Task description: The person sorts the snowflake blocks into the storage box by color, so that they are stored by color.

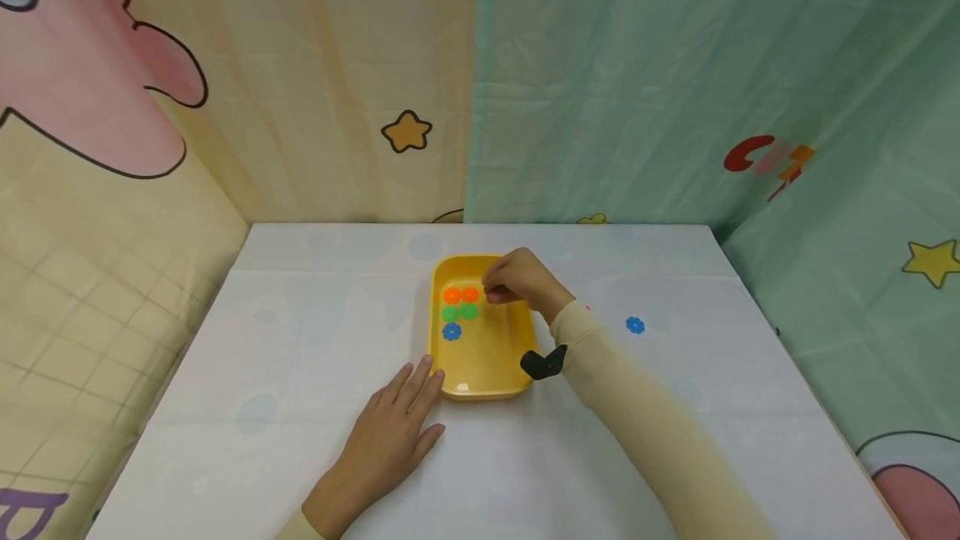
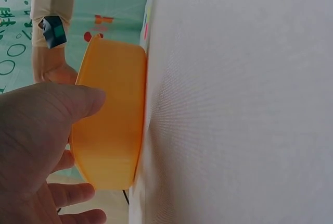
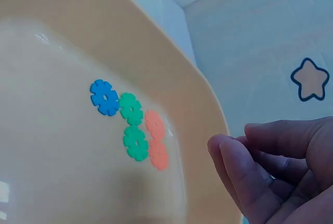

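In the head view a yellow tray [image 1: 495, 369] lies on the table. Flower-shaped plastic discs sit inside it: two orange discs [image 1: 469, 294], two green discs [image 1: 468, 312] and one blue disc [image 1: 452, 332]. Above the tray's far right part is my right hand [image 1: 517, 277], fingers curled and thumb close to the fingertips. The right wrist view shows no disc between the fingertips [image 3: 229, 143]; the inside of the hand is partly hidden. My left hand [image 1: 390, 432] lies at the near left corner, fingers extended, thumb [image 2: 86, 101] against the tray's side in the left wrist view.
Right of the tray another blue disc [image 1: 635, 325] lies on the white table cover [image 1: 315, 332]. A small red piece [image 1: 588, 307] shows just past the right sleeve, mostly hidden. Printed curtains [image 1: 337, 65] stand behind and beside the table.
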The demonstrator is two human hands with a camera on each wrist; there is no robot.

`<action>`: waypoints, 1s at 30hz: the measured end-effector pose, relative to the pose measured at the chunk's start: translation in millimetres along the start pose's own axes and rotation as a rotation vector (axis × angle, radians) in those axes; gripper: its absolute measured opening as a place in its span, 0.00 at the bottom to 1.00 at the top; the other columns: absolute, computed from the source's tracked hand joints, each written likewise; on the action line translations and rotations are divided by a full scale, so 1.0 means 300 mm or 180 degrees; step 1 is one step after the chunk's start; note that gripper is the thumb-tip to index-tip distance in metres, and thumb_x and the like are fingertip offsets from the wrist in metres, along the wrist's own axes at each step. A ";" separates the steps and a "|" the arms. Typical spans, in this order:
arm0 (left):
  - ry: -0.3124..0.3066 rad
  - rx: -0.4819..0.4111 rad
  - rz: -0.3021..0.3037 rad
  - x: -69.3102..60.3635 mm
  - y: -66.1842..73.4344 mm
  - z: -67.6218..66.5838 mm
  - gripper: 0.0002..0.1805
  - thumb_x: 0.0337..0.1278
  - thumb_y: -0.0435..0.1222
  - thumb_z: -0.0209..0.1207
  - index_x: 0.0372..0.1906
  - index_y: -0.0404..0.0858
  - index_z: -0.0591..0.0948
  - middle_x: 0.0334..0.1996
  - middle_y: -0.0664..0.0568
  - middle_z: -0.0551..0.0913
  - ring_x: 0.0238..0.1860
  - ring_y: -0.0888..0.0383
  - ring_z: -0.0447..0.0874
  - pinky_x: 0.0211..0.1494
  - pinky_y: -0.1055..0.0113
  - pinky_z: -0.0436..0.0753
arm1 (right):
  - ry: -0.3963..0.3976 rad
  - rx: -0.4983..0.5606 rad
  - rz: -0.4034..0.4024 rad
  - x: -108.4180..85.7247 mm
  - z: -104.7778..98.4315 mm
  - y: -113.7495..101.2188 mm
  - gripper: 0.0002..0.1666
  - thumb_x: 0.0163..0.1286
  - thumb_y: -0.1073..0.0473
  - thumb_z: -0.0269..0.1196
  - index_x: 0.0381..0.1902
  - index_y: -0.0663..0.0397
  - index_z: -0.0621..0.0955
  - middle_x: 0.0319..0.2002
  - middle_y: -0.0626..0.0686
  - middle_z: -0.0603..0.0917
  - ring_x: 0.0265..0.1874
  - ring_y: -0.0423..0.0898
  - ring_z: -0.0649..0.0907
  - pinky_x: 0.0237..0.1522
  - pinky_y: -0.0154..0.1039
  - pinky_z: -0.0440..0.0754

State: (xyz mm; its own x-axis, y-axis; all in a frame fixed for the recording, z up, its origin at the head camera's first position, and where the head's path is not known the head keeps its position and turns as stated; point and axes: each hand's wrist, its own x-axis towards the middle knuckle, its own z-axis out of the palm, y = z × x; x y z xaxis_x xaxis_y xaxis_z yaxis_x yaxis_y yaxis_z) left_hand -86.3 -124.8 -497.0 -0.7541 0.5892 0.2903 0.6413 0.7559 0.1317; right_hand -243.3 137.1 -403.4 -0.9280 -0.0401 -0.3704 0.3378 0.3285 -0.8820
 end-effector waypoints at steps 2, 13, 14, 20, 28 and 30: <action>0.0021 -0.0005 0.0009 0.001 0.000 -0.001 0.43 0.59 0.51 0.70 0.76 0.41 0.68 0.78 0.44 0.62 0.72 0.40 0.68 0.60 0.45 0.80 | 0.0039 0.0074 0.0081 -0.003 -0.033 -0.001 0.13 0.72 0.65 0.65 0.49 0.71 0.84 0.33 0.58 0.87 0.25 0.44 0.88 0.37 0.38 0.89; 0.0015 0.0016 0.0017 0.005 -0.002 0.002 0.44 0.59 0.51 0.70 0.76 0.41 0.68 0.78 0.44 0.62 0.73 0.40 0.68 0.61 0.45 0.80 | 0.0323 0.0374 0.0337 -0.030 -0.236 0.088 0.21 0.74 0.60 0.64 0.59 0.69 0.79 0.36 0.55 0.86 0.30 0.45 0.86 0.40 0.36 0.88; 0.0015 0.0013 0.0016 0.004 -0.003 0.002 0.44 0.59 0.51 0.70 0.76 0.41 0.68 0.78 0.44 0.62 0.73 0.40 0.68 0.61 0.45 0.80 | 0.0345 0.0420 0.0378 -0.034 -0.252 0.102 0.22 0.74 0.59 0.63 0.59 0.69 0.79 0.36 0.55 0.86 0.30 0.45 0.86 0.40 0.36 0.88; 0.0039 0.0022 0.0036 0.008 -0.006 -0.004 0.44 0.59 0.51 0.70 0.76 0.41 0.68 0.78 0.44 0.62 0.72 0.40 0.68 0.60 0.46 0.81 | 0.0407 0.0657 0.0459 -0.054 -0.347 0.194 0.24 0.75 0.60 0.62 0.61 0.71 0.76 0.31 0.51 0.86 0.28 0.42 0.86 0.38 0.34 0.88; 0.0057 0.0049 0.0033 0.008 -0.002 -0.011 0.44 0.57 0.51 0.71 0.75 0.40 0.69 0.78 0.43 0.63 0.72 0.40 0.69 0.59 0.45 0.81 | 0.0491 0.0801 0.0517 -0.114 -0.442 0.310 0.21 0.75 0.63 0.61 0.59 0.72 0.76 0.30 0.48 0.87 0.29 0.39 0.86 0.36 0.32 0.87; 0.0029 0.0051 0.0023 0.008 -0.001 -0.013 0.43 0.57 0.51 0.71 0.75 0.40 0.69 0.78 0.43 0.63 0.72 0.40 0.69 0.59 0.45 0.81 | 0.0533 0.0819 0.0547 -0.128 -0.467 0.335 0.20 0.75 0.63 0.60 0.59 0.72 0.75 0.30 0.48 0.87 0.29 0.39 0.86 0.36 0.32 0.87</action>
State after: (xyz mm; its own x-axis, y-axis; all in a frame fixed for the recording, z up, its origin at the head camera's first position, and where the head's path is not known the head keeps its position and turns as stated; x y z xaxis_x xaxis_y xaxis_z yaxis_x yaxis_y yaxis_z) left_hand -87.8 -124.6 -492.7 -0.7481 0.5920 0.2998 0.6443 0.7562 0.1145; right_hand -195.7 303.8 -436.9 -0.8599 0.1572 -0.4856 0.5000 0.0675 -0.8634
